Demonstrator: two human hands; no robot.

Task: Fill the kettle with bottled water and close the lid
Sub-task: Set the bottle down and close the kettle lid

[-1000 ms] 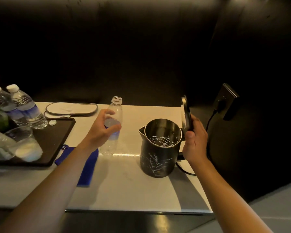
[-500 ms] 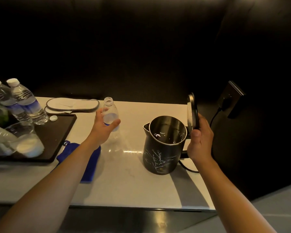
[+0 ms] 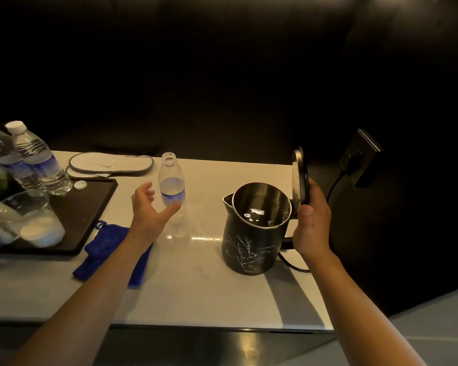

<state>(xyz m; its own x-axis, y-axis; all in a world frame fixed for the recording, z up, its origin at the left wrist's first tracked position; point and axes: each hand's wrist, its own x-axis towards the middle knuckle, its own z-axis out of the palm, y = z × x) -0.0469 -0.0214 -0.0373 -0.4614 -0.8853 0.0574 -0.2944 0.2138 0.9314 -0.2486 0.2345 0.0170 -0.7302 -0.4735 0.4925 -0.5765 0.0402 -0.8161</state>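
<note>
Now left hand [image 3: 150, 215] spread open just beside uncapped bottle [image 3: 172, 191], upright on counter [image 3: 196, 286]. Right hand [image 3: 311, 223] closed on raised lid [image 3: 299, 178] of kettle [image 3: 254, 233], water inside.

Open bottle [image 3: 171, 188] left of kettle [image 3: 255, 233]; tray [image 3: 90, 207] far left.

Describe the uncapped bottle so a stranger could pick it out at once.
Start at the black kettle on the white counter and look left, past the open left hand. The uncapped bottle stands there alone, upright on the counter. Unlike the two capped bottles on the dark tray, it has no cap and looks almost empty.
</note>
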